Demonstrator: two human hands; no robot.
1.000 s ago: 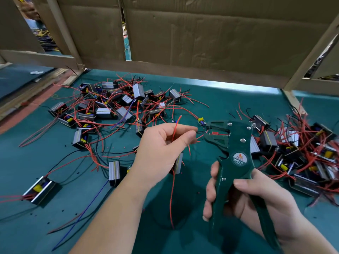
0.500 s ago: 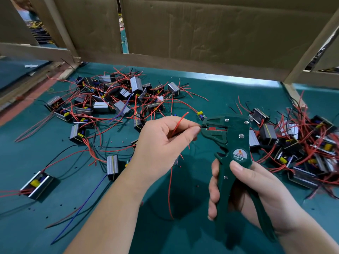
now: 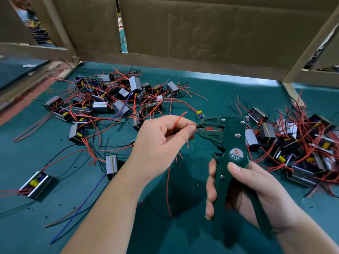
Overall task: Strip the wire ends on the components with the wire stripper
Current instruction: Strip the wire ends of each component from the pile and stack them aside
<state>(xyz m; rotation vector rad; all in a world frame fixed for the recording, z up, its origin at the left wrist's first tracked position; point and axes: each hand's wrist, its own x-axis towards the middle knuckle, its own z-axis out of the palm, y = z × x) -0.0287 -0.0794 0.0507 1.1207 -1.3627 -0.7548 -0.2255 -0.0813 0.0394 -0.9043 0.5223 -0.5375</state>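
Green wire stripper, gripped in right hand; left hand pinches a dark wire end at its jaws. Step: feeding. Next, likely: squeeze handles.

Both forearms reach forward. The left hand is raised, thumb and forefinger pinching wires, seemingly a dark one at the tips. The right hand grips the wire stripper by its handles, fingers curled, thumb on top.

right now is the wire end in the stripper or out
In: the black wire end pinched by the left hand sits inside the wire stripper head.
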